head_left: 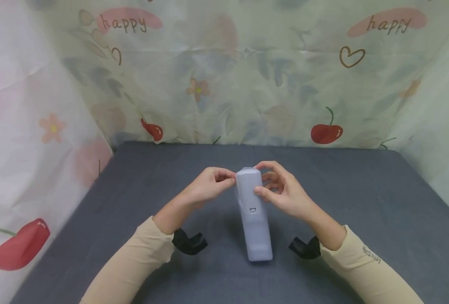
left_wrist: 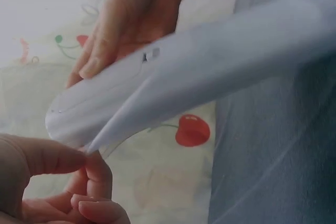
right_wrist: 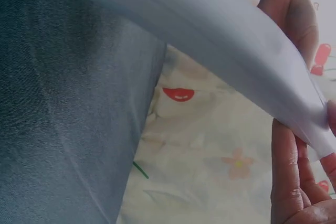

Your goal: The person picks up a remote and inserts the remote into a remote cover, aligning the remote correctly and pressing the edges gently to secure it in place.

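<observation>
A long, pale lavender plastic casing [head_left: 255,230] with rounded edges stands tilted over the table, with a small slot-like catch [head_left: 252,210] in its near face. My left hand [head_left: 205,185] is at the left of its upper end. There its thumb and finger pinch a thin, pale film [left_wrist: 123,114] that stretches away from the casing's side as a pointed flap. From the right, my right hand [head_left: 287,188] grips the upper end, thumb on the near face and index finger at the top edge. Clear film [head_left: 248,168] also shows above that top edge.
The dark grey table [head_left: 140,162] runs back to a hanging cloth [head_left: 247,105] printed with cherries and flowers. More printed cloth [head_left: 53,97] hangs at the sides. Black wrist mounts [head_left: 190,242] sit below both wrists, either side of the casing.
</observation>
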`<state>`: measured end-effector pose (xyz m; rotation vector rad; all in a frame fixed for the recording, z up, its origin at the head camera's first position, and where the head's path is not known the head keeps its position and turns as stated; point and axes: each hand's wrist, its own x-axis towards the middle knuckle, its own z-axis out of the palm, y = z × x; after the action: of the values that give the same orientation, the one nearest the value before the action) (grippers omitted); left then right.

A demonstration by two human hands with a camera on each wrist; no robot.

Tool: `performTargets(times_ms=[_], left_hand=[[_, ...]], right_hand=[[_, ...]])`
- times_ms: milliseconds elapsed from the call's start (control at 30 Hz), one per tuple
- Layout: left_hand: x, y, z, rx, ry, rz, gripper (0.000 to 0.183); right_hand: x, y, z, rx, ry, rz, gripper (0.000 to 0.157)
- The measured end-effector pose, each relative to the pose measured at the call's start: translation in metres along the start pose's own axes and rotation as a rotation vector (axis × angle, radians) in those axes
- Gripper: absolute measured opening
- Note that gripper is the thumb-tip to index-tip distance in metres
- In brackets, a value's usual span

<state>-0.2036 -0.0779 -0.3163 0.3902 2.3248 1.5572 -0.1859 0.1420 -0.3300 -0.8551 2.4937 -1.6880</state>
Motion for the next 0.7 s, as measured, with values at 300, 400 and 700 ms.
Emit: performTargets(times_ms=[300,400,700], left_hand=[[-0.003,0.002,-0.001,-0.148,-0.103,-0.056,0.034],[-0.005,0.004,-0.001,-0.17,-0.142,-0.057,0.036],[-0.004,0.011,0.0,-0.153,-0.074,-0.042,0.034]], right_hand=[[-0.004,-0.005,-0.008,-0.014,-0.012,0.031,0.044],[-0.005,-0.006,-0.011,-0.011,-0.01,0.022,0.043],[0.0,0.0,-0.008,0.009,0.025,0.04,0.045]])
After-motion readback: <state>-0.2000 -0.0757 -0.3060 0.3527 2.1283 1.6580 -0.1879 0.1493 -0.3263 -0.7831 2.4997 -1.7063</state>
